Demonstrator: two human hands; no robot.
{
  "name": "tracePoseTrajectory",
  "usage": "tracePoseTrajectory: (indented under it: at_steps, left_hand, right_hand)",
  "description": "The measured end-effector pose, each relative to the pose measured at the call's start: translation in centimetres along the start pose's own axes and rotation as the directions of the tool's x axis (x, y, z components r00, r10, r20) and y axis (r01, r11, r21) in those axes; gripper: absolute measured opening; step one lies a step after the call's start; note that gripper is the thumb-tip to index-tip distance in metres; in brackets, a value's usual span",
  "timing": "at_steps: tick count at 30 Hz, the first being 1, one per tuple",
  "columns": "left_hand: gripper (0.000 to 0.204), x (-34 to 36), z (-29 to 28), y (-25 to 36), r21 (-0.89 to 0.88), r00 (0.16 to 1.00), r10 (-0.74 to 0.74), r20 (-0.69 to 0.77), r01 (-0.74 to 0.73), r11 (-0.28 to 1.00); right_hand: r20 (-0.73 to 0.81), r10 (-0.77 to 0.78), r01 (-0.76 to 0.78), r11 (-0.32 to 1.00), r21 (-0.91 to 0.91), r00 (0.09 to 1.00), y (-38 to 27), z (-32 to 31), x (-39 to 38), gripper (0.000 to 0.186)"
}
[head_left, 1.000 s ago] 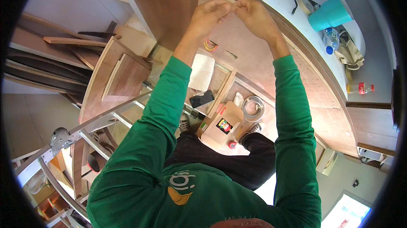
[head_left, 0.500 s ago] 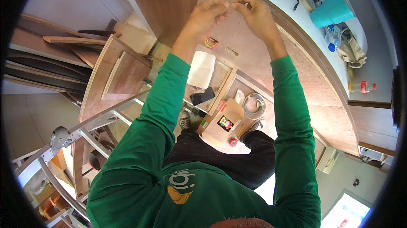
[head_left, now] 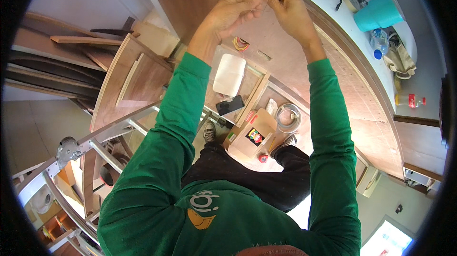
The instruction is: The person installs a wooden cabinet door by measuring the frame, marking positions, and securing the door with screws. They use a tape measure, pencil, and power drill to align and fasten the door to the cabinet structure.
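Both my hands are raised together at the top, in front of an upright wooden panel (head_left: 276, 61). My left hand (head_left: 233, 14) has its thumb and index finger pinched, the other fingers loosely curled. Fingertip to fingertip with it, my right hand (head_left: 291, 14) pinches too, its knuckles bent. A faint thin strand seems to run between the fingertips; what it is, I cannot make out. Below the left hand is a small bundle of red and yellow wire (head_left: 241, 43), and right of that a narrow slot (head_left: 264, 55) is cut in the panel.
Lower down are a white container (head_left: 229, 74), a black phone (head_left: 229, 105), a cardboard box (head_left: 247, 137) and a coil of cable (head_left: 288, 118). A metal ladder (head_left: 102, 153) stands left. A turquoise tumbler (head_left: 379, 11) and a water bottle (head_left: 379, 42) rest on a white shelf right.
My hands have shifted slightly up and right, still meeting at the fingertips. The left fingers are a little more spread, and the view has moved slightly.
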State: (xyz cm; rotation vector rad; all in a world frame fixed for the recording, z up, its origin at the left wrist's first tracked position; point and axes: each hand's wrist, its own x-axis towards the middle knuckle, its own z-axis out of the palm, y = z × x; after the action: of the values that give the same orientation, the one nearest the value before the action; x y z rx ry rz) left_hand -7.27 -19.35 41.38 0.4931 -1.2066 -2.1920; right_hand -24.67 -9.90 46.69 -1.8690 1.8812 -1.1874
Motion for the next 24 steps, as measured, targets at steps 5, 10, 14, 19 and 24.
tracePoseTrajectory:
  at_steps: [5,10,14,19,24]
  left_hand:
    - [0.027,0.8,-0.2,-0.3,-0.252,0.998,-0.06,0.02,0.063,0.966]
    - [0.027,1.5,-1.1,-0.7,-0.142,0.992,-0.106,0.069,0.115,0.983]
    - [0.026,2.1,-1.9,-1.2,-0.386,0.978,-0.125,0.167,0.181,0.904]
    - [0.028,3.0,-2.6,-1.8,-0.386,0.943,-0.15,0.296,0.262,0.884]
    - [0.028,3.0,-2.6,-2.1,-0.337,0.963,-0.099,0.251,0.183,0.924]
  right_hand:
    - [-0.096,-0.178,0.159,0.971,-0.18,0.979,0.2,0.7,-0.1,0.022]
    - [-0.109,-0.062,0.043,0.986,-0.164,0.992,-0.5,1.1,-0.8,0.019]
    - [-0.124,-0.044,0.035,0.997,-0.071,0.991,0.2,1.1,-0.2,0.015]
    - [-0.126,-0.237,0.229,0.971,-0.073,0.963,1.0,1.1,0.6,0.014]
    - [-0.065,-0.203,0.191,0.97,-0.147,0.977,-0.1,0.5,0.5,0.014]
